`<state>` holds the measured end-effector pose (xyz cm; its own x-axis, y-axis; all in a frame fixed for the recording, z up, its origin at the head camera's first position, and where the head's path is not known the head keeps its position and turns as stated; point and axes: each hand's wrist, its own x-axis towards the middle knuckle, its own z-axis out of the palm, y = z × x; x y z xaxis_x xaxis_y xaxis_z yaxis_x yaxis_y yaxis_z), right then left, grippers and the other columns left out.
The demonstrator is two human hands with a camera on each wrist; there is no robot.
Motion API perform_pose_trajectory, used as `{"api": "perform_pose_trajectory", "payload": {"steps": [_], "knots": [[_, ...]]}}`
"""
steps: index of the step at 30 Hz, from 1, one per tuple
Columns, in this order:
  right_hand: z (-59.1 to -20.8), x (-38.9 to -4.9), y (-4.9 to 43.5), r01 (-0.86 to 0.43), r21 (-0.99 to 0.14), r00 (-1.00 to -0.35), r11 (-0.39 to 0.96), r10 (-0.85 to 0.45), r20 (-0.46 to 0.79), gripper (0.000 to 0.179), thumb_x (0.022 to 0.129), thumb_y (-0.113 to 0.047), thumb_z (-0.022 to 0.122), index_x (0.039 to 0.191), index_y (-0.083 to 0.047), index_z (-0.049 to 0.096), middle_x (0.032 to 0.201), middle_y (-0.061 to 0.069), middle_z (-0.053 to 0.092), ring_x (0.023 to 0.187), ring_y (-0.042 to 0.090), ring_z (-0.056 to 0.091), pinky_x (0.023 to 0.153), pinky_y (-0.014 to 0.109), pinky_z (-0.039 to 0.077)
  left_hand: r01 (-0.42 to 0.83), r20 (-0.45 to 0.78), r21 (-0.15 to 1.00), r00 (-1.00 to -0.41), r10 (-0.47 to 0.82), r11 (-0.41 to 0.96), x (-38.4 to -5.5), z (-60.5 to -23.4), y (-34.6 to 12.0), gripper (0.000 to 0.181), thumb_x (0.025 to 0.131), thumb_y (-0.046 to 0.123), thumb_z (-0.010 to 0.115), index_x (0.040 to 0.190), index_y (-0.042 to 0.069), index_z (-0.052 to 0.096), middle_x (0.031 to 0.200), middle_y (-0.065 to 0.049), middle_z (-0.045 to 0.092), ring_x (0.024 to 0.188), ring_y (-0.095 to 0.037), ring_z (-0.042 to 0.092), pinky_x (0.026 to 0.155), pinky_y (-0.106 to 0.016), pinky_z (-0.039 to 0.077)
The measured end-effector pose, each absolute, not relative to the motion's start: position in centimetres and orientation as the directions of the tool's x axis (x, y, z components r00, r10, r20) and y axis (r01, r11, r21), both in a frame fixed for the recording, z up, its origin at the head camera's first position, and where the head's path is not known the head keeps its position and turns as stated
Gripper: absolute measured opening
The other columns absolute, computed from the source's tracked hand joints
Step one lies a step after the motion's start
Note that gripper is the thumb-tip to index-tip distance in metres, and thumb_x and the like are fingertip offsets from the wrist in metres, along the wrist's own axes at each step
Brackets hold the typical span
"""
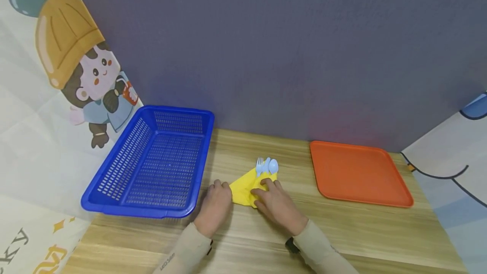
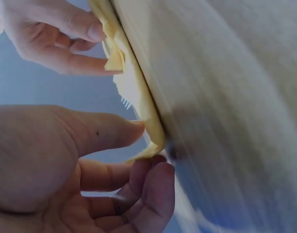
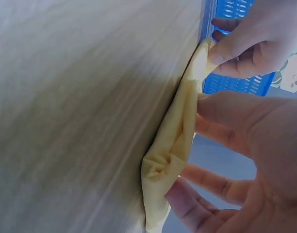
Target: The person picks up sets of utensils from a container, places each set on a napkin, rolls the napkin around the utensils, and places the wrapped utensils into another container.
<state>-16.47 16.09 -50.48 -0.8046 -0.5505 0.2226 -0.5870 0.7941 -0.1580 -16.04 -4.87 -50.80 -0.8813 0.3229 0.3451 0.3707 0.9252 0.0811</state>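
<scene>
A folded yellow napkin (image 1: 243,190) lies on the wooden table. From its upper edge stick out the ends of a light blue fork (image 1: 260,165), knife (image 1: 266,165) and spoon (image 1: 273,166); their lower parts are hidden in the cloth. My left hand (image 1: 217,205) pinches the napkin's left corner between thumb and fingers, as the left wrist view shows. On the right part of the cloth, my right hand (image 1: 277,206) rests its spread fingertips, just below the cutlery. In the right wrist view, its thumb and fingers (image 3: 214,182) touch the bunched fold.
A blue perforated plastic basket (image 1: 205,151) stands left of the napkin, close to my left hand. To the right lies a flat orange tray (image 1: 361,174). A dark grey panel (image 1: 266,54) rises behind the table (image 1: 258,248), and printed cloths hang at both sides.
</scene>
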Motion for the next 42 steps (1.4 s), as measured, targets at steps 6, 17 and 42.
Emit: {"api": "perform_pose_trajectory", "payload": {"steps": [6,17,42], "knots": [[-50.3,-16.7,16.1,-0.609,-0.159,-0.790,0.777,-0.574,0.217,0.023,0.088,-0.019,0.076,0.110,-0.013,0.074,0.121,0.018,0.061,0.103,0.035,0.055,0.080,0.041,0.050,0.353,0.274,0.216,-0.917,0.291,0.910,-16.7,-50.5,-4.7,0.015,0.089,0.000,0.067,0.078,-0.001,0.057,0.070,-0.010,0.047,0.059,-0.022,0.051,0.049,-0.033,0.048],[-50.2,-17.1,16.2,-0.619,-0.127,-0.782,0.775,-0.594,0.192,0.025,0.088,-0.019,0.076,0.111,-0.009,0.074,0.122,0.013,0.063,0.103,0.029,0.057,0.080,0.039,0.051,0.384,0.232,0.535,-0.923,0.307,0.752,-17.1,-49.1,-3.9,0.025,0.102,0.020,0.056,0.082,0.009,0.047,0.058,0.002,0.043,0.047,-0.012,0.044,0.038,-0.026,0.036],[-50.9,-17.9,17.0,-0.574,-0.334,-0.818,0.747,-0.502,0.282,0.089,0.073,-0.013,0.088,0.144,0.005,0.039,0.105,0.015,0.069,0.088,0.028,0.064,0.078,0.043,0.056,0.465,0.231,0.691,-0.867,0.441,0.553,-16.7,-49.3,0.0,0.020,0.106,0.018,0.051,0.086,0.013,0.047,0.059,0.009,0.041,0.045,-0.002,0.037,0.038,-0.018,0.033]]}}
